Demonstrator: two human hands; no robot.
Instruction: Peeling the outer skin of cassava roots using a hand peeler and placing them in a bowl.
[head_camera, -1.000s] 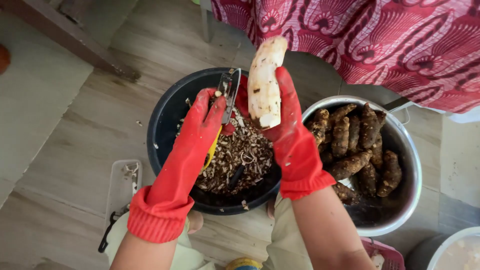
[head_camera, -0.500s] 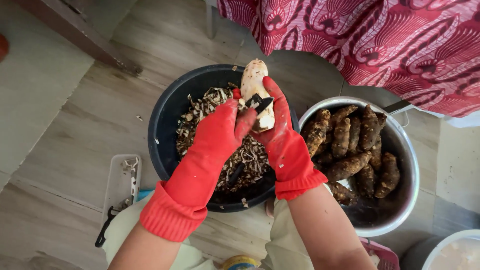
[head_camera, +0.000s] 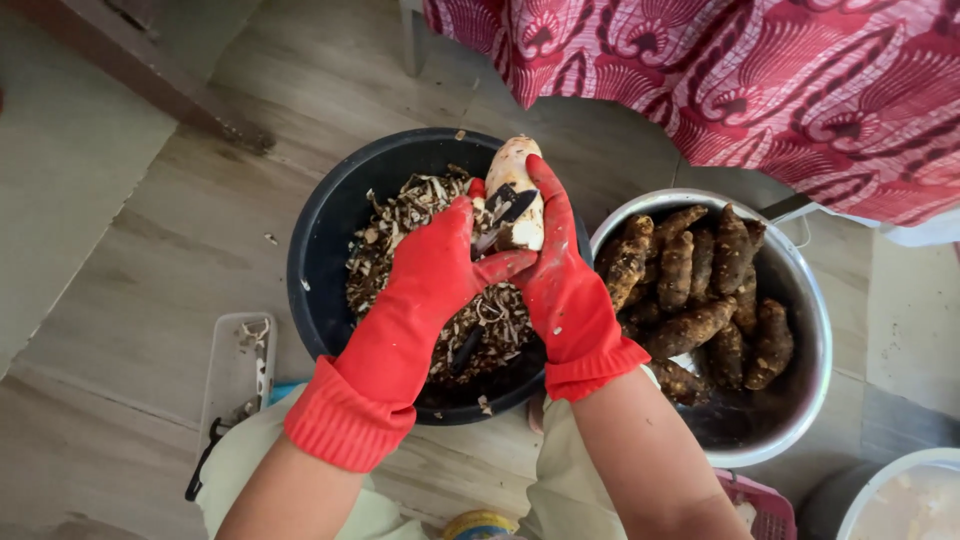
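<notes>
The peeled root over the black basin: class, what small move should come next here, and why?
Probably draw the peeler in the left hand along the root toward its lower end. The right hand holds it over the black basin of peelings, its top looks pale and bare, and brown skin seems to remain by the blade.

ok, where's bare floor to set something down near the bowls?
Bare wood floor lies left of the black basin, above the small clear tray. More lies beyond the basin, up to the patterned red cloth. Crowded: basin full of peels, metal bowl full of unpeeled roots, both touching, with both hands over the basin.
</notes>
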